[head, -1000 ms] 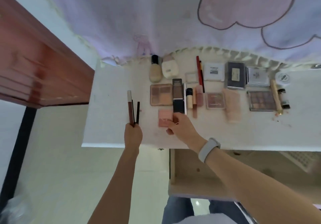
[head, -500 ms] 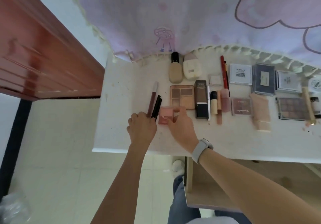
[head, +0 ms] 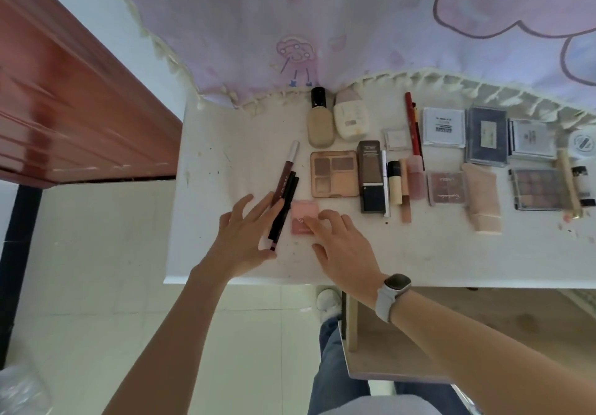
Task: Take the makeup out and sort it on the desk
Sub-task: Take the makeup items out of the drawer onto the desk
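Sorting pencils: your left hand lay on the desk with fingers spread wide and straight, gripping nothing, fingertips just touching the bundle of three pencils, which lay tilted on the desk just right of those fingertips, lower ends by your thumb. Your right hand rested flat, fingers relaxed and fairly narrow, fingertips on the small pink blush compact, which sat just right of the pencils and below the eyeshadow palette. The rest of the makeup lay in rows beyond your right fingers. Judged: pencils are light, stiff, round, likely to roll, so pinch them mid-shaft. Compact looks light, hard, slick-lidded, possibly fragile inside; take it by the side edges.
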Demonstrator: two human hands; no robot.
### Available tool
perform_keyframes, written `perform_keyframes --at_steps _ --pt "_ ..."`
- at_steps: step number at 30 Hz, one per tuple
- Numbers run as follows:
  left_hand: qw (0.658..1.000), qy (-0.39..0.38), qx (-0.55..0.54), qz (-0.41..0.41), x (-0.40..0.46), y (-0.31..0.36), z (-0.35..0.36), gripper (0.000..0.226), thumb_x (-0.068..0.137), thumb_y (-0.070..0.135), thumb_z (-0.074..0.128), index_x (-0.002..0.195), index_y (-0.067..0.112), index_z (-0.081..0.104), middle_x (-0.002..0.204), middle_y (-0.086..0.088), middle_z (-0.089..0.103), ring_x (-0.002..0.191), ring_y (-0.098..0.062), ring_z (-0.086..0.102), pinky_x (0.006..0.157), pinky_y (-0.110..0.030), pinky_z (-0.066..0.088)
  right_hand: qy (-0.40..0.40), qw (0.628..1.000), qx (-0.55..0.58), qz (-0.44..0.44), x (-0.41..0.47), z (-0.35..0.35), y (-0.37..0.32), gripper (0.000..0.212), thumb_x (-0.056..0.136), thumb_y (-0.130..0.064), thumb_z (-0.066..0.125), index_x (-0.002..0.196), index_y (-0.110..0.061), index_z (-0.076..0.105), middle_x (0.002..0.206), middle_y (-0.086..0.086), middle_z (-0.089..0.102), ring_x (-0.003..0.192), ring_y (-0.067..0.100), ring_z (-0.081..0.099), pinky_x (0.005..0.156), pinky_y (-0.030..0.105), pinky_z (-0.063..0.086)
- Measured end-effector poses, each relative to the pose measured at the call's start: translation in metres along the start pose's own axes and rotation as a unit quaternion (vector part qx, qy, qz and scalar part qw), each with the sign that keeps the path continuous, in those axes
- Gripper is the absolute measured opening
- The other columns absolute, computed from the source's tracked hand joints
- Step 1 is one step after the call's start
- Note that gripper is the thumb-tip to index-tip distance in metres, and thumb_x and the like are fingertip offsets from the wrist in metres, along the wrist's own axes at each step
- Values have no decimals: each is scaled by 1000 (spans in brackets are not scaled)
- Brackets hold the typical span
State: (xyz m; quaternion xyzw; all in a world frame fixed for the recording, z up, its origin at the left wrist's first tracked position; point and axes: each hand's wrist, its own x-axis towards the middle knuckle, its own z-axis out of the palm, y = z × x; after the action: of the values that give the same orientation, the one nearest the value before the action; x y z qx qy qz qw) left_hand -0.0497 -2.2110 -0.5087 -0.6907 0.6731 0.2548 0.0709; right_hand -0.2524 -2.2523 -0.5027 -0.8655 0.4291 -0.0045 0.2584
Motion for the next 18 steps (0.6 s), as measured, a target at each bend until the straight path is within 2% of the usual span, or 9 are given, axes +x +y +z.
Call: perform_keyframes --at_steps 3,6,11,14,18 --pt "999 41 -7 24 0 -7 -1 92 76 46 67 145 35 8 155 13 7 138 -20 6 105 -41 21 -2 1000 -26 -17 6 -1 -4 42 87 -17 57 128 -13 47 118 14 50 97 28 49 72 33 49" --pt "995 89 -25 32 -2 -10 -2 82 77 43 68 144 30 23 152 8 23 135 -22 20 101 -43 29 -25 998 -56 -29 14 -2 -12 45 89 -14 50 133 -13 40 120 13 46 98 27 45 72 32 45" --pt "985 161 -61 21 1 -8 -4 73 69 37 77 133 17 48 130 -7 51 116 -33 43 86 -47 42 -34 996 -75 -29 26 -4 -21 48 89 -11 43 136 -11 32 125 13 40 103 26 41 72 31 42" --pt "981 182 -61 18 8 -9 -6 69 68 34 79 129 13 53 120 -11 57 110 -36 48 83 -47 45 -27 995 -93 -20 33 -6 -22 48 87 -8 41 135 -9 31 127 14 38 106 27 40 74 31 42" --pt "978 195 -67 7 19 -7 -9 68 66 36 78 126 14 56 119 -11 57 107 -35 50 79 -47 47 0 989 -142 -38 45 -11 -21 44 86 -5 35 130 -4 39 130 15 40 104 28 43 76 33 39"
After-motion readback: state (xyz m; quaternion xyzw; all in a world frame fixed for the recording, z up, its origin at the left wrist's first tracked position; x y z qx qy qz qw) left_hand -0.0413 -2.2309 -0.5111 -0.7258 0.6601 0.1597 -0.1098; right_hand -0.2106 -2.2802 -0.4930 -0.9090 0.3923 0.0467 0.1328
